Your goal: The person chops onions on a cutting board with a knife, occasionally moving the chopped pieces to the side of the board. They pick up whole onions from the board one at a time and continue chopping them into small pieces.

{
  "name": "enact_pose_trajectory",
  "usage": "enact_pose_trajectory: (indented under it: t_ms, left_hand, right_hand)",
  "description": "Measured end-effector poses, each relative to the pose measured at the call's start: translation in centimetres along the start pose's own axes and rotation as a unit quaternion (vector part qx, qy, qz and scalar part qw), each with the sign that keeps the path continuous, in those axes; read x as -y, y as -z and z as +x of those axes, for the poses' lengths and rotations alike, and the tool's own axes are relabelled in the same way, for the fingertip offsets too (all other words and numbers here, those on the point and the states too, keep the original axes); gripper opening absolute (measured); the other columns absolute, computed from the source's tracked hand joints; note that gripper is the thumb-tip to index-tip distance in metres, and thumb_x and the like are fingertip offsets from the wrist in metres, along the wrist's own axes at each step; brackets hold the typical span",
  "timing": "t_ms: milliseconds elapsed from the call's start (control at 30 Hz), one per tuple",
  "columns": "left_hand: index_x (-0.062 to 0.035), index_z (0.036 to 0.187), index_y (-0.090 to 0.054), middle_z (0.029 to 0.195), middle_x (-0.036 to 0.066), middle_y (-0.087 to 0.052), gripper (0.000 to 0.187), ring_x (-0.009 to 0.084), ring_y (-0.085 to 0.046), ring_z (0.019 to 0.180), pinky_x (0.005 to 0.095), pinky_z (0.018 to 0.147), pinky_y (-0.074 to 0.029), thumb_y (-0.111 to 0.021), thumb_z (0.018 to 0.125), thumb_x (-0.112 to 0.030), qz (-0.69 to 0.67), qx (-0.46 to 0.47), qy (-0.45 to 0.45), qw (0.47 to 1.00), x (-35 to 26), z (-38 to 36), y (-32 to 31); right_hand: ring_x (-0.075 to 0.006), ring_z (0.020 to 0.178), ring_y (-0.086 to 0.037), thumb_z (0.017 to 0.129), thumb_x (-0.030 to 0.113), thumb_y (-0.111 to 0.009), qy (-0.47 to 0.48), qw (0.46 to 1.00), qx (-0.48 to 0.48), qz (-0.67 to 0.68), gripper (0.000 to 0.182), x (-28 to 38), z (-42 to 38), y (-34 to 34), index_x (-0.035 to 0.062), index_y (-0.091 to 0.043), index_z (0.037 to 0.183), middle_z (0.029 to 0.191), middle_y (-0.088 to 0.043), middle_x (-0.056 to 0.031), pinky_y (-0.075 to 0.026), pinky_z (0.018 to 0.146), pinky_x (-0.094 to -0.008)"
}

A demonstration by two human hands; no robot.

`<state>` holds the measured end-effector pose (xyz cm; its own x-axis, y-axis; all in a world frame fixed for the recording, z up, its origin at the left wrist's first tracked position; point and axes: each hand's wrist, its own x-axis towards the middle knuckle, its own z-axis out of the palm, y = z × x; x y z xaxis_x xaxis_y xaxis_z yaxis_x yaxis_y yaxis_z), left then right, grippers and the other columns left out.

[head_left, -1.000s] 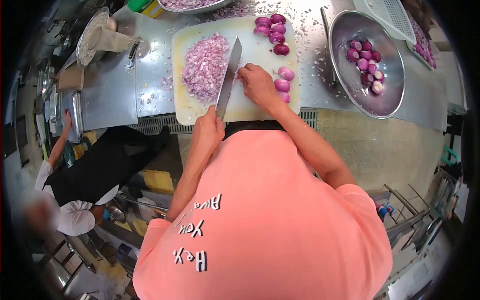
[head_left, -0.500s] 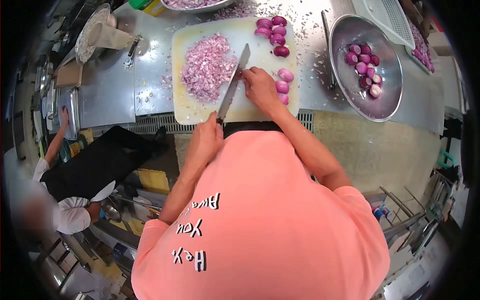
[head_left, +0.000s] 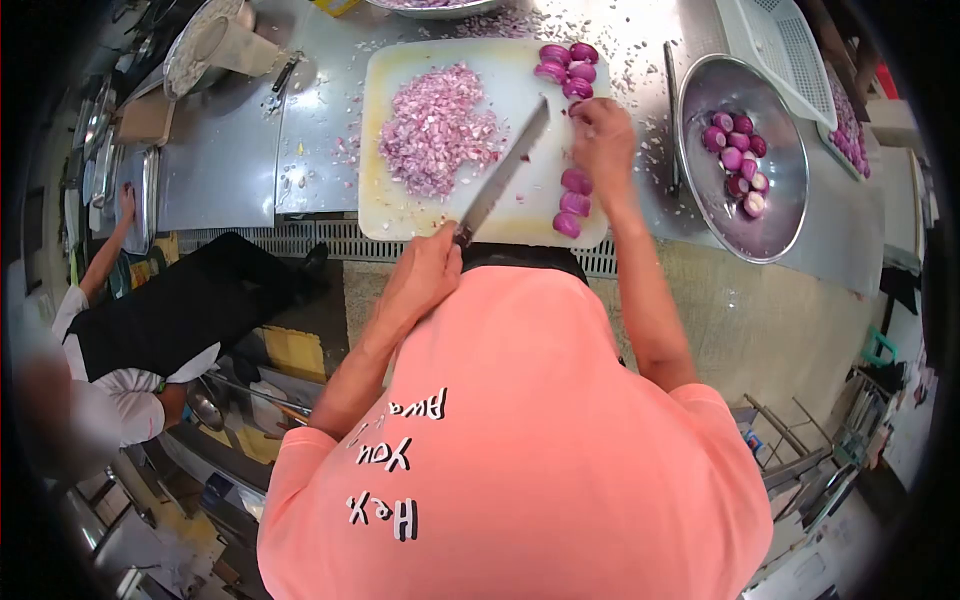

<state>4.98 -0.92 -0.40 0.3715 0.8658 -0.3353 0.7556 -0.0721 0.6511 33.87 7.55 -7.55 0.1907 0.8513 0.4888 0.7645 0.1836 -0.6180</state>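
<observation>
Clasping a knife [head_left: 503,171] by the handle in the left hand [head_left: 427,272], had chopped onion [head_left: 435,130] beyond that grip on a cutting board [head_left: 515,75]. Held the right hand [head_left: 605,142] curled, with purple onions [head_left: 573,203] nearer and farther; could not tell whether pinching any.

Left hand [head_left: 425,268] is gripping a long steel knife [head_left: 503,168] over a white plastic cutting board [head_left: 515,75], chopped pinkish-purple onion pile [head_left: 435,130] is sitting alongside, and the kinda blurry right hand [head_left: 605,135] is hanging by glossy purple onion halves [head_left: 575,203].
</observation>
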Motion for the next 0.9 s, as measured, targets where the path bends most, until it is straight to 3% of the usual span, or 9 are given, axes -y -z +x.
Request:
enact_pose_trajectory:
  t_ms: [100,167,200,300,367,433,467,567,900]
  left_hand:
    - [0.0006,0.112,-0.057,0.083,0.027,-0.064,0.025,0.0427,-0.064,0.074,0.0446,0.066,-0.049,-0.056,0.089,-0.009,-0.021,0.019,-0.035,0.999,3.6,0.1,-1.3]
    - [-0.0002,0.113,-0.057,0.083,0.025,-0.065,0.025,0.0356,-0.066,0.069,0.0417,0.064,-0.05,-0.055,0.09,-0.009,-0.173,-0.007,0.025,0.985,4.4,0.5,-0.6]
    - [-0.0005,0.115,-0.057,0.081,0.023,-0.066,0.026,0.0313,-0.066,0.064,0.0396,0.061,-0.049,-0.054,0.09,-0.009,-0.07,0.011,0.088,0.994,3.8,0.9,0.9]
    - [0.0022,0.117,-0.055,0.076,0.023,-0.065,0.029,0.0322,-0.065,0.06,0.041,0.058,-0.049,-0.053,0.091,-0.009,-0.026,-0.052,0.067,0.996,2.4,0.6,2.5]
    - [0.0048,0.117,-0.053,0.073,0.024,-0.064,0.03,0.0363,-0.065,0.063,0.0446,0.059,-0.049,-0.053,0.09,-0.009,-0.018,-0.069,0.052,0.996,1.4,0.5,2.0]
    - [0.0074,0.116,-0.052,0.074,0.028,-0.063,0.032,0.0436,-0.065,0.068,0.0492,0.062,-0.048,-0.054,0.09,-0.01,0.036,-0.087,0.004,0.996,1.5,1.2,0.1]
    - [0.0079,0.119,-0.051,0.076,0.03,-0.063,0.034,0.0484,-0.063,0.074,0.0527,0.065,-0.048,-0.053,0.09,-0.01,0.076,-0.043,-0.004,0.996,2.9,2.4,-1.0]
    - [0.0078,0.12,-0.05,0.076,0.03,-0.063,0.036,0.0492,-0.062,0.075,0.0542,0.066,-0.047,-0.053,0.09,-0.01,0.049,-0.028,0.008,0.998,-0.5,0.8,1.4]
    - [0.0077,0.123,-0.051,0.078,0.032,-0.062,0.037,0.0485,-0.063,0.077,0.0519,0.068,-0.048,-0.053,0.09,-0.009,0.044,-0.022,0.03,0.998,0.3,0.2,-0.1]
  right_hand:
    - [-0.0371,0.086,-0.062,0.075,-0.001,-0.065,-0.015,0.998,0.007,-0.062,0.018,-1.5,1.1,0.9,0.0034,-0.07,0.091,0.089,-0.064,-0.016,-0.05,0.078,-0.0443]
    - [-0.0363,0.086,-0.062,0.075,0.0,-0.066,-0.048,0.997,0.065,0.002,0.019,-2.0,0.9,0.5,0.0051,-0.072,0.093,0.091,-0.065,-0.0157,-0.051,0.079,-0.0435]
    - [-0.0363,0.086,-0.062,0.075,0.0,-0.066,-0.048,0.997,0.067,0.001,0.019,-1.6,0.5,0.5,0.0051,-0.072,0.093,0.091,-0.065,-0.0157,-0.051,0.079,-0.0435]
    - [-0.0368,0.085,-0.062,0.078,0.003,-0.065,-0.068,0.984,0.152,0.07,0.015,1.4,-0.7,-0.6,0.0053,-0.071,0.091,0.093,-0.065,-0.0154,-0.051,0.078,-0.0433]
    - [-0.0365,0.085,-0.062,0.079,0.005,-0.064,0.001,0.98,0.189,0.061,0.013,3.7,-2.0,-1.6,0.0049,-0.07,0.091,0.091,-0.064,-0.0154,-0.051,0.077,-0.0436]
    - [-0.0367,0.085,-0.061,0.08,0.005,-0.063,-0.009,0.978,0.204,0.042,0.013,5.9,-2.7,-2.5,0.0048,-0.069,0.091,0.091,-0.063,-0.0155,-0.051,0.076,-0.0444]
    - [-0.0369,0.085,-0.06,0.081,0.004,-0.061,-0.018,0.976,0.218,0.021,0.012,6.7,-2.9,-2.8,0.0046,-0.068,0.091,0.09,-0.062,-0.0155,-0.051,0.075,-0.0452]
    - [-0.0376,0.085,-0.059,0.081,0.004,-0.06,-0.013,0.976,0.216,-0.008,0.012,7.1,-3.1,-3.4,0.0042,-0.066,0.091,0.09,-0.06,-0.0156,-0.051,0.074,-0.0464]
    - [-0.0368,0.085,-0.058,0.082,0.004,-0.06,0.003,0.988,0.154,0.006,0.009,7.1,-4.0,-3.8,0.0041,-0.062,0.092,0.092,-0.059,-0.015,-0.05,0.071,-0.0464]
